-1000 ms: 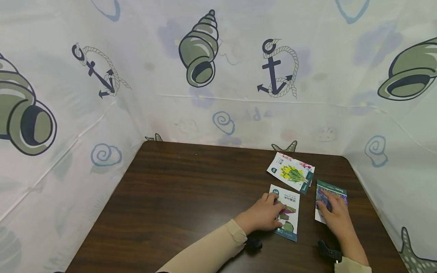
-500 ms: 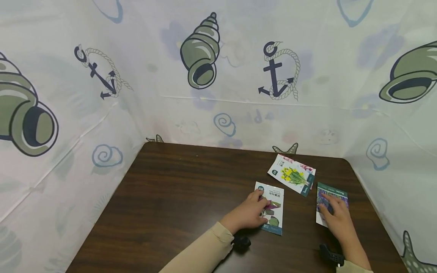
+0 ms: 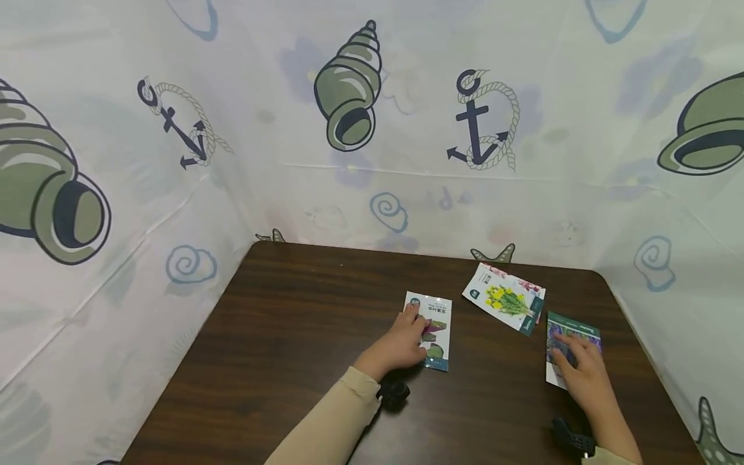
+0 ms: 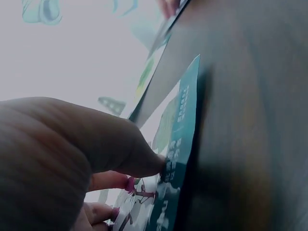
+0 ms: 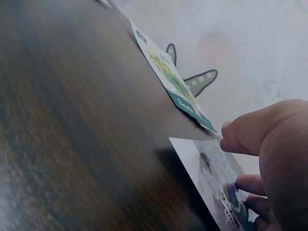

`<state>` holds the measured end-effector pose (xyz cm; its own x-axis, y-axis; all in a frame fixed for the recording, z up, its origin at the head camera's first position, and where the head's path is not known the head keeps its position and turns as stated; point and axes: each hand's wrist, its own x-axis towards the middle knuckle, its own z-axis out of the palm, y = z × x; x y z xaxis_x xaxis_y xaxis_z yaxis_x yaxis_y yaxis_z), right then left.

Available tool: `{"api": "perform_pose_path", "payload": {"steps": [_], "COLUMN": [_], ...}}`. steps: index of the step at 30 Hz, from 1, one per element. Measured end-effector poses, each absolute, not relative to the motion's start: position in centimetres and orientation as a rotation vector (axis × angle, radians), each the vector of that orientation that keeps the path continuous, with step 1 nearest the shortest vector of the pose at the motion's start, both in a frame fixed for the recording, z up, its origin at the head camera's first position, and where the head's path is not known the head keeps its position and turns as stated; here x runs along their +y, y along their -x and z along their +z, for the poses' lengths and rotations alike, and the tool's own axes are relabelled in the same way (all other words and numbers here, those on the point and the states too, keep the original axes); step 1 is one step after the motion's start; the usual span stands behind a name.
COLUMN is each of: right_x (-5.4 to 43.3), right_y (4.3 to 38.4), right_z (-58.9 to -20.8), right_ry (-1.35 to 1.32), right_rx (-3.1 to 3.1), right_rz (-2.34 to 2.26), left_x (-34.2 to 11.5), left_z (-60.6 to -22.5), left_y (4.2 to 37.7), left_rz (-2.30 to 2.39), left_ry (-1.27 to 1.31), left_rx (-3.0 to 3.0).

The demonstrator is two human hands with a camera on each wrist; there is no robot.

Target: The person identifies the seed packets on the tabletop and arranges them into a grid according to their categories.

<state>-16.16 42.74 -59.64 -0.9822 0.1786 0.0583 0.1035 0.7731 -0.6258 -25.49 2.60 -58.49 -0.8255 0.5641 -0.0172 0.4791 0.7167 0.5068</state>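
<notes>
In the head view my left hand (image 3: 401, 345) lies on a white seed packet (image 3: 440, 323) with purple and green leaf pictures and a teal lower band. Thumb and fingertips press on its face; the left wrist view shows the thumb near the edge of the teal band (image 4: 185, 125). On the table's right side my right hand (image 3: 586, 371) rests on a seed packet with purple flowers (image 3: 572, 326) and a green top edge. The fingers touch its printed face, while the thumb is over the packet's side in the right wrist view. The hand hides part of it.
Behind and between the hands lies a packet with yellow flowers (image 3: 502, 300), overlapping one with pink flowers (image 3: 531, 286). The dark wooden table (image 3: 290, 310) meets a curtain (image 3: 325, 187) printed with shells and anchors at its back and sides.
My left hand has slid the leaf packet leftward over the table, away from the other packets. My right hand stays on the purple-flower packet; the view has shifted slightly.
</notes>
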Motion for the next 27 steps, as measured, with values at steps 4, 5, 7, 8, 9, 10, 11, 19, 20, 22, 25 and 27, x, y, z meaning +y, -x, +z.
{"api": "perform_pose_path", "payload": {"steps": [4,5,7,8,9,10,11,19,20,22,25,27], "right_x": [42.8,42.8,42.8,42.8,42.8,42.8,42.8,42.8,42.8,42.8,42.8,42.8], "right_y": [16.3,16.4,16.3,16.3,16.3,16.2,16.2,16.0,16.0,16.0,15.9,15.9], "right_z": [-59.4,-59.4,-59.3,-59.2,-59.2,-59.2,-59.2,-59.3,-59.3,-59.3,-59.4,-59.5], "right_ry": [0.275,0.289,0.309,0.313,0.310,0.302,0.296,0.269,0.263,0.226,0.178,0.161], "right_rx": [-2.866,-2.873,-2.885,-2.889,-2.891,-2.891,-2.890,-2.876,-2.872,-2.855,-2.833,-2.822], "right_rz": [1.016,1.022,1.034,1.033,1.031,1.033,1.034,1.062,1.056,1.056,1.053,1.048], "left_x": [0.8,0.3,-0.8,-1.4,-2.0,-2.5,-3.1,-5.7,-5.8,-6.0,-6.2,-6.3], "left_z": [-58.1,-58.0,-57.9,-57.8,-57.8,-57.8,-57.8,-57.9,-57.9,-58.0,-58.1,-58.0], "left_y": [26.9,27.2,27.9,28.2,28.5,28.8,29.1,30.3,30.3,30.5,30.7,30.7], "left_rz": [0.836,0.853,0.892,0.909,0.930,0.946,0.964,1.037,1.049,1.043,1.027,1.015], "left_ry": [-0.783,-0.773,-0.746,-0.728,-0.707,-0.687,-0.664,-0.570,-0.564,-0.560,-0.535,-0.521], "left_rx": [2.733,2.731,2.727,2.729,2.728,2.735,2.735,2.700,2.697,2.708,2.720,2.738]}}
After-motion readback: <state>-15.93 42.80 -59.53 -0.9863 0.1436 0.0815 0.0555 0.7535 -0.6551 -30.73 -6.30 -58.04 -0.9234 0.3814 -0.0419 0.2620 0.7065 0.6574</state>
